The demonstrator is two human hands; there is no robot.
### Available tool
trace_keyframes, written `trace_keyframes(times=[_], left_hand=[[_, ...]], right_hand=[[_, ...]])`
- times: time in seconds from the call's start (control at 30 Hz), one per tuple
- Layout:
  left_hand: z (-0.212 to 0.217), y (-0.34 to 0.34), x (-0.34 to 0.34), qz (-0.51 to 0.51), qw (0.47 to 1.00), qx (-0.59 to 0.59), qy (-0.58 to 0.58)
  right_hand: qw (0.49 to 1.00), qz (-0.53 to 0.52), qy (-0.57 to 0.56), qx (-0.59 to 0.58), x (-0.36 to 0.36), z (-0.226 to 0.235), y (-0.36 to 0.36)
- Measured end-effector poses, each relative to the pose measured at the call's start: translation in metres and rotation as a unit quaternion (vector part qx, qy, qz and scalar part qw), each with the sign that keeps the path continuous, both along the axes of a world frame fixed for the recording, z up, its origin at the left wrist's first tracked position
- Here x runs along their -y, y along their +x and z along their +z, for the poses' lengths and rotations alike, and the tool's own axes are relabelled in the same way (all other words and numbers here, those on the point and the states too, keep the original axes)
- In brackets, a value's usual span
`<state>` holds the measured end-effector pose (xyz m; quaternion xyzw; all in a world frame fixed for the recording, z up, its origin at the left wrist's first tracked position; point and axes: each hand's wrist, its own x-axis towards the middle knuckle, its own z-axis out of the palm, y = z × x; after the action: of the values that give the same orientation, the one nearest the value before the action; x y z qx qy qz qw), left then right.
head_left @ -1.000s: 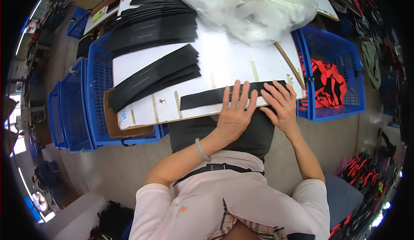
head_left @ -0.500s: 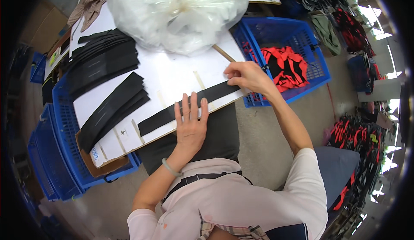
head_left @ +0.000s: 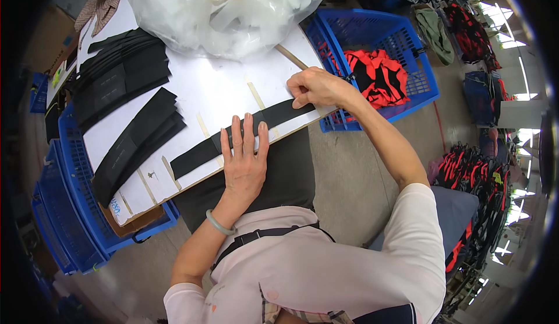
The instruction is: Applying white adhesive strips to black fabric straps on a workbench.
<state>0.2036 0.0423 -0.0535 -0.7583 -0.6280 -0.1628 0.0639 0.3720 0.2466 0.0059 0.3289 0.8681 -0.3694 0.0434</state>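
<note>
A long black fabric strip (head_left: 195,158) lies along the near edge of the white tabletop (head_left: 201,94). My left hand (head_left: 244,170) rests flat over its middle, fingers stretched out and slightly apart. At the strip's right end, my right hand (head_left: 317,86) is closed, with the thumb and curled fingers pinching at the fabric; the exact grip is partly hidden. To the left lies a small pile of black fabric strips (head_left: 137,140), with a larger fanned stack of black pieces (head_left: 122,79) behind it.
A big clear plastic bag (head_left: 227,12) of white material sits at the far side. A thin brown stick-like piece (head_left: 291,57) lies by my right hand. Blue crates stand either side: one crate (head_left: 425,82) holds red-and-black pieces (head_left: 378,79), another crate (head_left: 78,172) flanks the left edge.
The whole view has shifted slightly, so the table and its things appear farther left and higher. Both hands keep nearly the same places on the strip.
</note>
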Motion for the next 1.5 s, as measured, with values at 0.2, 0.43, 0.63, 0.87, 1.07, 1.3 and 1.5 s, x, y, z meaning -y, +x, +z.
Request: trace_keyframes(times=[0.2, 0.43, 0.63, 0.87, 1.07, 1.3, 1.5], left_hand=[[-0.002, 0.000, -0.002, 0.002, 1.000, -0.003, 0.001], [0.001, -0.006, -0.003, 0.005, 1.000, 0.017, 0.001], [0.016, -0.008, -0.009, -0.013, 0.981, 0.194, 0.011], [0.034, -0.041, 0.003, -0.080, 0.962, 0.255, 0.049], [0.081, -0.139, 0.024, -0.042, 0.951, 0.304, 0.048], [0.062, -0.076, 0.044, 0.006, 0.890, 0.419, -0.178], [0.118, -0.171, 0.048, -0.057, 0.905, 0.368, -0.203]], right_hand=[[0.999, 0.003, -0.038, -0.007, -0.006, -0.001, 0.004], [0.999, 0.009, -0.047, -0.016, -0.013, -0.003, -0.002], [0.998, -0.048, -0.045, -0.011, -0.004, -0.004, 0.016], [0.990, -0.082, -0.118, -0.008, 0.017, 0.025, -0.003], [0.989, -0.047, -0.121, -0.064, 0.020, 0.051, -0.036], [0.967, 0.069, -0.210, -0.128, 0.038, 0.093, -0.085], [0.935, -0.008, -0.302, -0.187, 0.033, 0.073, -0.104]])
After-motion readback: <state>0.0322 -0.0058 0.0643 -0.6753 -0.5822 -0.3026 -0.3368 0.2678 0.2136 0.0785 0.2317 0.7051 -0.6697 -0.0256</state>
